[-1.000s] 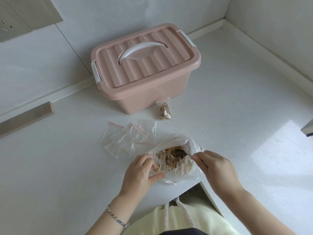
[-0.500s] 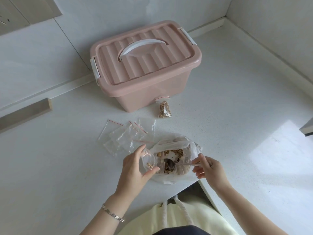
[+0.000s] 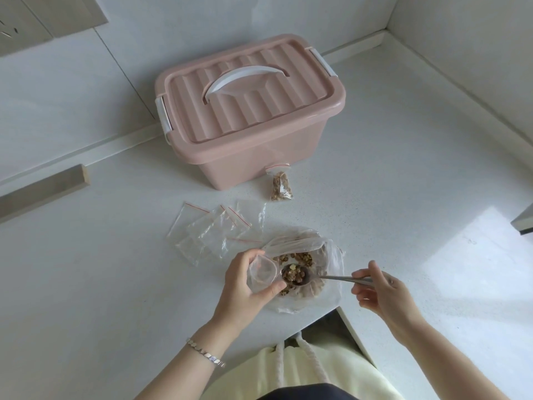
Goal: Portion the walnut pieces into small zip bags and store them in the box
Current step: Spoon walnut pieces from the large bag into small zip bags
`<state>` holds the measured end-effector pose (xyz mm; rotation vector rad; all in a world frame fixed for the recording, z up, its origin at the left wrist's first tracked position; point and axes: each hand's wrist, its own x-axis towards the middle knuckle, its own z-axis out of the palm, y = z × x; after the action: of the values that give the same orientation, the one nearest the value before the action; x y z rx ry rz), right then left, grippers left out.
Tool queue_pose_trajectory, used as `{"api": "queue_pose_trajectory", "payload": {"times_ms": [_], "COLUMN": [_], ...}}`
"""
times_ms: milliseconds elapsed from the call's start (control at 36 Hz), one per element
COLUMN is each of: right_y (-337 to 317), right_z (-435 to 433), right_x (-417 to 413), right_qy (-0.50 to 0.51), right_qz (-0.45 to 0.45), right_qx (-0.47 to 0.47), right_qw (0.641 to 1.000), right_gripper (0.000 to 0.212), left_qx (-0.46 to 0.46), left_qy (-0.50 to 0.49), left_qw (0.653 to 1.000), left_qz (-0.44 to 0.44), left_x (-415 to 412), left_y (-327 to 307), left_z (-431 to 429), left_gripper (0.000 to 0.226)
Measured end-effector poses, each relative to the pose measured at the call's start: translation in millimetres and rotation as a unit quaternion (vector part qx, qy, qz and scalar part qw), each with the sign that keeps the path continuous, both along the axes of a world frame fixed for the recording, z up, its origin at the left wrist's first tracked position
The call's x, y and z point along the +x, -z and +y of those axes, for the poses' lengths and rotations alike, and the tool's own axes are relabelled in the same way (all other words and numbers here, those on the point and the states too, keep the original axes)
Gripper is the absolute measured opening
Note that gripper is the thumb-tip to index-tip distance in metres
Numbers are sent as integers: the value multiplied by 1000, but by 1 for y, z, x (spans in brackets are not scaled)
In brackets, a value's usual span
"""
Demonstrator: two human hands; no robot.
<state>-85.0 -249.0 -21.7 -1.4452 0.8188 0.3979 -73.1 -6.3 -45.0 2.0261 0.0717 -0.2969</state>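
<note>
My left hand [image 3: 245,287] grips a small clear zip bag [image 3: 263,270] with its mouth held open, over the near edge of the counter. My right hand [image 3: 380,290] pinches the handle of a metal spoon [image 3: 297,275], whose bowl is heaped with walnut pieces right at the bag's mouth. Under the spoon lies a large clear plastic bag of walnut pieces [image 3: 317,264], opened wide. A filled, sealed small zip bag [image 3: 281,186] leans by the front of the pink lidded box [image 3: 248,116]. Several empty zip bags [image 3: 213,229] lie flat to the left.
The white counter [image 3: 403,197] runs into a corner with walls behind and at the right. A wooden strip [image 3: 43,189] lies at the far left. The counter's near edge cuts in just under the big bag, with my yellow top [image 3: 288,370] below it.
My right hand took the spoon, scooped walnuts out of the big bag and raised the loaded spoon to the small bag, which my left hand lifted and opened wider.
</note>
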Motion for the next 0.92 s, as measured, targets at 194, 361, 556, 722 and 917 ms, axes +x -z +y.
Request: {"api": "queue_pose_trajectory", "payload": {"times_ms": [194, 361, 556, 722, 917], "right_y": [-43, -73, -76, -72, -39], "right_z": [-7, 14, 41, 34, 24], "right_x": [16, 28, 13, 7, -3], "right_qy": [-3, -86, -256, -155, -85], "right_qz": [-91, -169, -277, -312, -223], "right_qx": [-45, -109, -247, -250, -224], "right_qw": [995, 976, 893, 903, 945], "right_gripper": [46, 50, 45, 41, 41], "left_qx": [61, 92, 101, 84, 76], "left_qy": [51, 97, 89, 65, 31], "left_qw": [996, 991, 991, 994, 997], "left_qz": [-28, 5, 0, -18, 7], "left_x": [2, 2, 3, 1, -3], "left_y": [-3, -11, -17, -10, -4], "left_z": [-8, -13, -14, -7, 0], "left_gripper": [51, 57, 59, 43, 53]}}
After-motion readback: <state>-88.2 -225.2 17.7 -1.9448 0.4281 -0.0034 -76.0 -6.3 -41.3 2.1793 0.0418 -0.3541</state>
